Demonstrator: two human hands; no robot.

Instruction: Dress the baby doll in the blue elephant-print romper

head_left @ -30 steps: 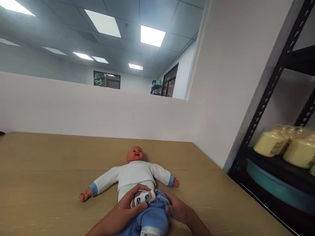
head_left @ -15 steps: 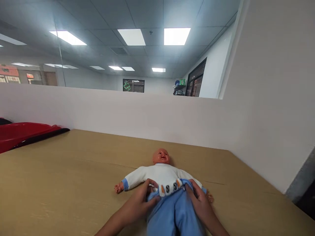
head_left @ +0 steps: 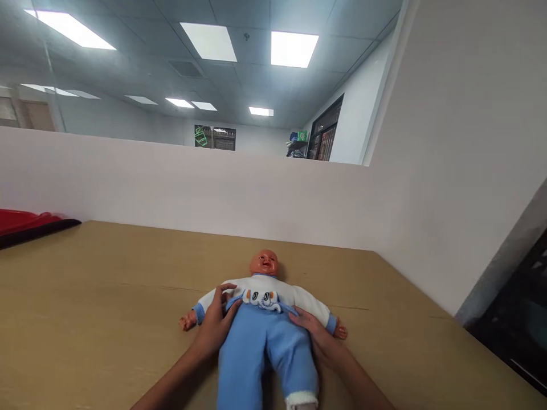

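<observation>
A baby doll (head_left: pixel 264 263) lies on its back, head away from me, arms spread, in a white top with blue cuffs. Over that it wears blue overalls (head_left: pixel 243 336) with an embroidered animal face (head_left: pixel 261 299) at the chest. My left hand (head_left: pixel 216 322) is closed on the left side of the overalls' upper edge, a blue strap between thumb and fingers. On the other side my right hand (head_left: pixel 318 333) has its fingertips closed on the overalls' right strap. One pant leg ends in a white cuff (head_left: pixel 301 397); the other runs out of view.
The doll rests on a tan tabletop (head_left: pixel 119 324) that meets a white wall (head_left: pixel 192 191) with a large window above. A red object with a black edge (head_left: pixel 29 222) sits at the far left. Dark space shows beyond the right edge.
Both hands have moved up the doll's body, bringing the overalls' top edge and animal face higher on the chest. The camera view has shifted right, and more of the pant legs shows.
</observation>
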